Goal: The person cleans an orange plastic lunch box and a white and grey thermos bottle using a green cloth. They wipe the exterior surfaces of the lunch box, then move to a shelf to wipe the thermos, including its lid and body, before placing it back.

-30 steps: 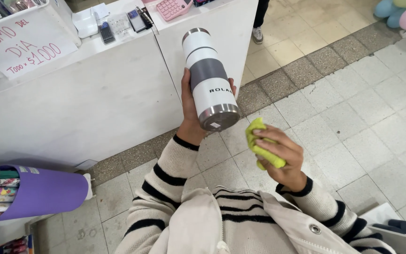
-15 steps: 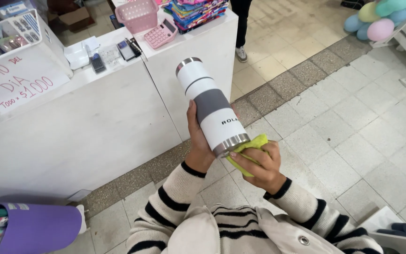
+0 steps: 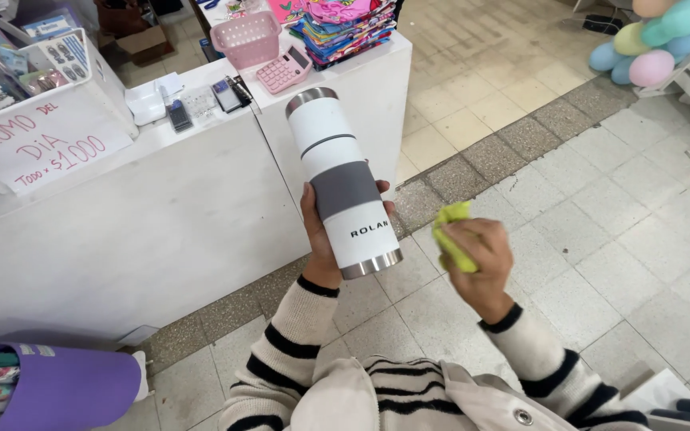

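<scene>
**White bottle in one hand, yellow cloth in the other**

So the left hand (image 3: pixel 323 239) is wrapped around the lower part of a tall white cylindrical flask with a grey band and steel rims (image 3: pixel 343 183), holding it up, tilted a bit with the top leaning away to the left. It's out over the tiled floor, right in front of the white shop counter (image 3: pixel 161 207).

The right hand (image 3: pixel 477 259) is bunched tight around a small crumpled yellow-green cloth (image 3: pixel 451 231), just beside the flask's steel base but not touching it.

On the counter there's a pink calculator (image 3: pixel 284 72), a pink plastic basket (image 3: pixel 247 38) and a white handwritten sign (image 3: pixel 37 148). A cluster of pastel balloons (image 3: pixel 652 40) sits far right, and a purple tube-shaped container (image 3: pixel 65 387) is bottom left.
</scene>
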